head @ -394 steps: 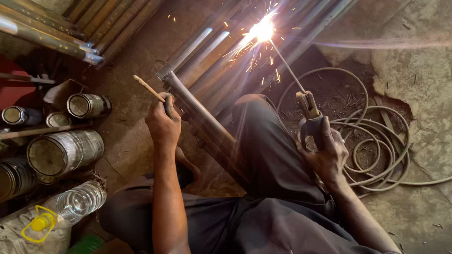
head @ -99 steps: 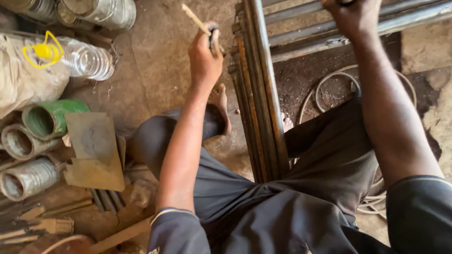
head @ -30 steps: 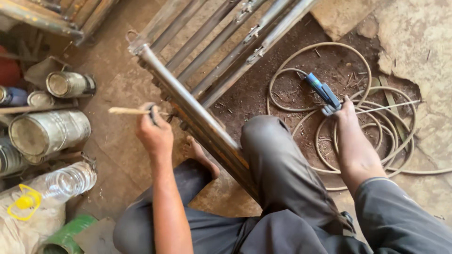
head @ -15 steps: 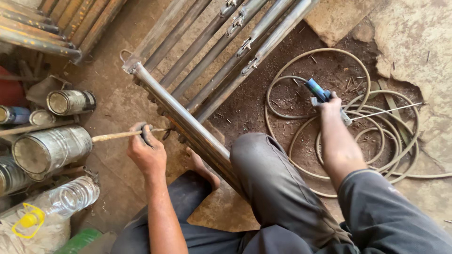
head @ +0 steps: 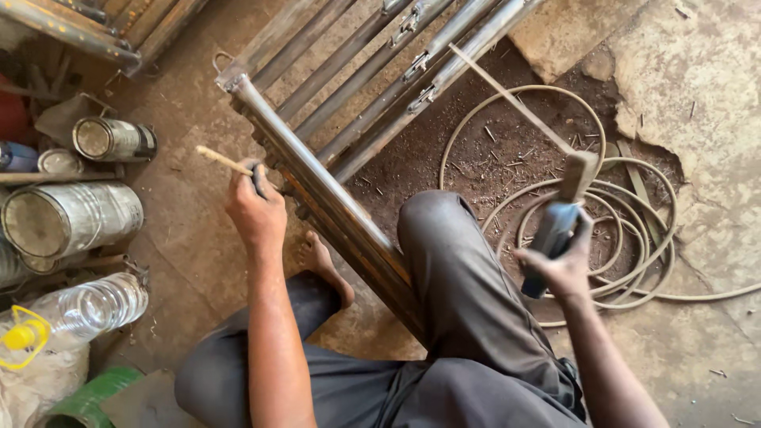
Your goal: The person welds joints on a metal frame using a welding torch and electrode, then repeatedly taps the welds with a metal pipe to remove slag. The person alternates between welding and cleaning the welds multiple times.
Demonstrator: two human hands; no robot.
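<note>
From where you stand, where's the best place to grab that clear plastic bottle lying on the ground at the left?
Grip the clear plastic bottle around its ribbed middle, coming down from above. It lies on its side, yellow cap pointing left, so the round body is open on top. The metal cans crowd its far side and a sack sits under the cap end, so a side approach looks cramped.

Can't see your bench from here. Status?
Left hand grips wooden-handled tool. Right hand holds electrode holder, rod raised. Metal frame beside knee. Coiled cable underneath.

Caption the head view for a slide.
Seated welder: right hand grips electrode holder, left hand holds wooden-handled tool beside steel frame.
</note>
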